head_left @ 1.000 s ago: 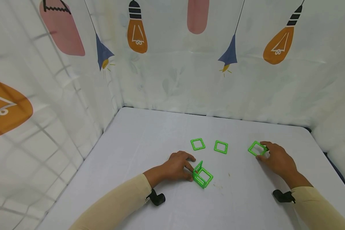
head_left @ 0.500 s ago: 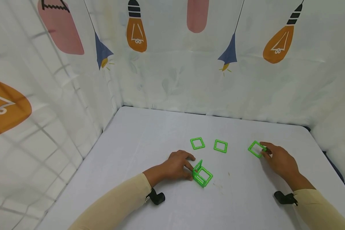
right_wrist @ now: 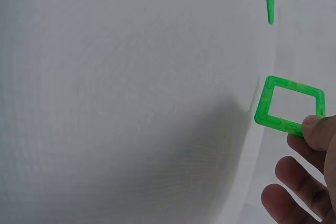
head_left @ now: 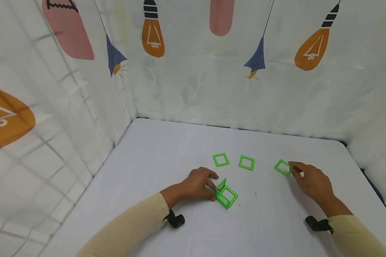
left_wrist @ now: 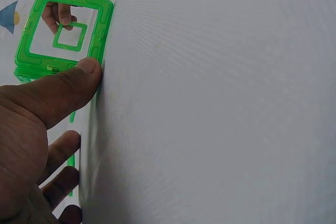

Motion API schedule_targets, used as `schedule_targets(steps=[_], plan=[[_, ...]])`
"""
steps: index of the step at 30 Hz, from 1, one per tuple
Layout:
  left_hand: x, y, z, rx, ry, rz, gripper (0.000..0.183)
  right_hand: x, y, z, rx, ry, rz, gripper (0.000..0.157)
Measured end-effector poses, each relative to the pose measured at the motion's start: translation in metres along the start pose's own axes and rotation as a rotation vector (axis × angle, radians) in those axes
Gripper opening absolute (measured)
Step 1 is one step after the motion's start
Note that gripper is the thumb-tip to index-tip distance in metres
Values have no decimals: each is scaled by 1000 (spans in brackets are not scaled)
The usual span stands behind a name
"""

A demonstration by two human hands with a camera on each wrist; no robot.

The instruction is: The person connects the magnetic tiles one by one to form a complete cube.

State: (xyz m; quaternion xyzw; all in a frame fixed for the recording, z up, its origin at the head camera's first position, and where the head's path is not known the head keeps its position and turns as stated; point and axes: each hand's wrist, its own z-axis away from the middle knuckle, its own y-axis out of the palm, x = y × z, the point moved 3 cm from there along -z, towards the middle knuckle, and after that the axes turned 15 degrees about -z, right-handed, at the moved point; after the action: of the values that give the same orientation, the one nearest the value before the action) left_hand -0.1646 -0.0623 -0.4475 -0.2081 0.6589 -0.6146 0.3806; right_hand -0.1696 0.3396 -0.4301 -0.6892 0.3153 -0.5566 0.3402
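Left hand (head_left: 197,184): thumb and finger pinched the joined frames (head_left: 233,201), green, other fingers apart. Right hand (head_left: 313,180), well right of the joined frames: pinched a single green frame (right_wrist: 266,99) by its edge. One loose frame (head_left: 222,165) lay beyond the joined frames; a second loose frame (head_left: 246,168), beyond and rightward. White table (head_left: 173,150) underneath.

"Room around the joined green square frames (head_left: 232,202)?"
"At five o'clock, over the white tabletop (head_left: 246,232)."
"Obstacles?"
"Left hand (head_left: 197,185) at nine, loose frame (head_left: 223,165) at twelve, second frame (head_left: 246,168) at one, right hand (head_left: 312,181) near three."
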Motion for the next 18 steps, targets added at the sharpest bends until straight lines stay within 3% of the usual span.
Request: schedule_targets(steps=[18], plan=[[0, 2, -1, -8, 8, -4, 26, 42, 5, 10, -20, -45, -6, 37]])
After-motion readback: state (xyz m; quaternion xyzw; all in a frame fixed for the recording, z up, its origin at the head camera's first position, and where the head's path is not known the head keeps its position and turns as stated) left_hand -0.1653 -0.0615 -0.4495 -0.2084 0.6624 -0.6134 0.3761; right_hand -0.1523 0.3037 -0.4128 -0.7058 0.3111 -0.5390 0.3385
